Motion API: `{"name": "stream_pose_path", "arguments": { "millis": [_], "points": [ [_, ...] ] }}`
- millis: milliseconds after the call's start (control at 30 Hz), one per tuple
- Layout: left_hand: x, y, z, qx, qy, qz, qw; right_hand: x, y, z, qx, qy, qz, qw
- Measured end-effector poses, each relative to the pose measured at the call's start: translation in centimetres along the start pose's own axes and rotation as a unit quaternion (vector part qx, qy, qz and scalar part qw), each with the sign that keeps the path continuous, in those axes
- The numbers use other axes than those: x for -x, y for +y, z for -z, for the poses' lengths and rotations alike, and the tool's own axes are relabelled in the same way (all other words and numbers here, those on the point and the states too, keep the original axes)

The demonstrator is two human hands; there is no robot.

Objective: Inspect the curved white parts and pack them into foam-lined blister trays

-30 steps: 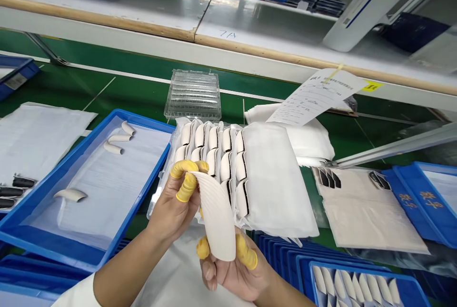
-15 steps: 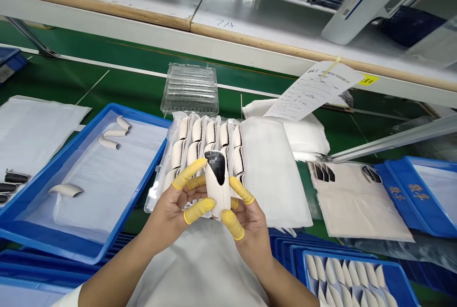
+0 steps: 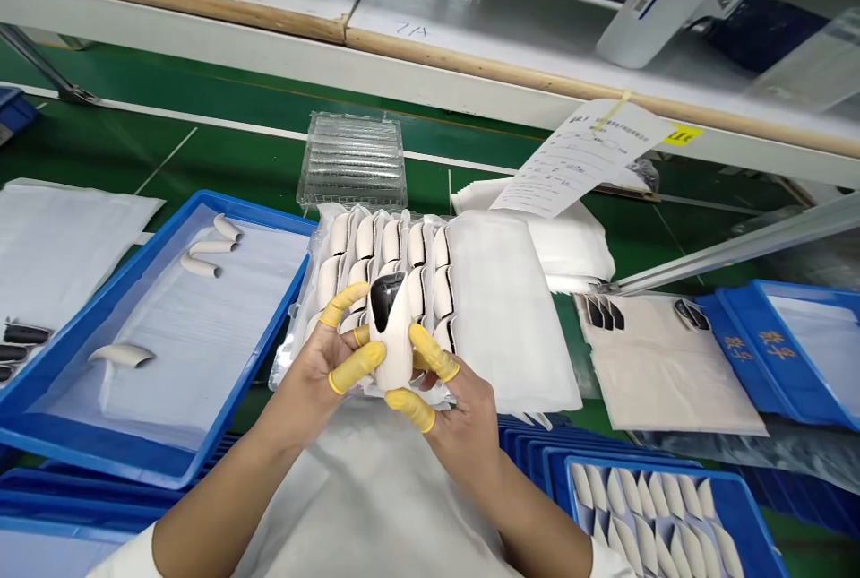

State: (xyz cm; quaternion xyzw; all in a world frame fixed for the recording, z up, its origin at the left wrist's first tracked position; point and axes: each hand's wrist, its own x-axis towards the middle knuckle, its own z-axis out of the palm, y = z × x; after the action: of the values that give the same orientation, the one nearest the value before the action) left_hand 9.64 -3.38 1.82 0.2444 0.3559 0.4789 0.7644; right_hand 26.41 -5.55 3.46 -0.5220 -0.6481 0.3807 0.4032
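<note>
Both hands hold one curved white shell piece [image 3: 391, 338] upright, its dark hollow end turned toward me. My left hand [image 3: 321, 372], with yellow finger cots, pinches its left side. My right hand [image 3: 451, 399], also in yellow cots, grips its right side and bottom. Just behind them lies a clear tray of white shell pieces [image 3: 376, 264] in rows, half covered by a white foam sheet [image 3: 507, 309].
A blue tray [image 3: 134, 461] at left holds a few loose white pieces on a sheet. A stack of clear trays [image 3: 353, 161] sits on the green belt. More blue trays [image 3: 645, 515] with white pieces are at lower right, a paper form [image 3: 578, 157] above.
The shell piece was turned from broadside to end-on, showing its dark inside, and both hands closed in around it and drifted slightly left and up.
</note>
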Motion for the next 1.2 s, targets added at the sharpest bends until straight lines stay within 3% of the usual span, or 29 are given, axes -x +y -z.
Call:
{"name": "stream_pose_path", "arguments": {
  "millis": [233,367,533,733,833,933,1033,1133,1200],
  "points": [
    [-0.2,-0.8,0.0,0.114,-0.041,0.065,0.990,0.6,0.2,0.3,-0.004,0.039,0.032,0.999],
    [-0.4,-1.6,-0.1,0.180,-0.093,0.073,0.976,1.0,-0.1,0.7,0.031,0.038,0.116,0.992],
    [-0.2,-1.9,-0.6,0.235,-0.225,0.103,0.940,1.5,-1.3,1.5,0.095,0.023,0.241,0.966],
    [-0.3,-2.0,-1.2,0.233,-0.345,0.124,0.901,2.4,-2.1,2.1,0.105,0.028,0.291,0.951],
    [-0.2,-2.4,-1.2,0.171,-0.290,0.067,0.939,2.7,-1.1,2.1,0.110,0.041,0.249,0.961],
    [0.5,-3.2,-1.4,0.019,-0.132,0.001,0.991,3.0,0.7,2.0,0.079,0.058,0.121,0.988],
    [1.1,-4.2,-1.9,-0.099,-0.026,0.003,0.995,3.5,2.4,2.1,0.036,0.063,-0.003,0.997],
    [0.6,-5.2,-1.9,-0.126,-0.027,-0.004,0.992,3.9,2.9,2.7,-0.058,0.033,-0.081,0.995],
    [-0.6,-5.5,-1.5,-0.120,-0.032,-0.024,0.992,4.0,2.7,3.2,-0.201,-0.005,-0.141,0.969]
  ]
}}
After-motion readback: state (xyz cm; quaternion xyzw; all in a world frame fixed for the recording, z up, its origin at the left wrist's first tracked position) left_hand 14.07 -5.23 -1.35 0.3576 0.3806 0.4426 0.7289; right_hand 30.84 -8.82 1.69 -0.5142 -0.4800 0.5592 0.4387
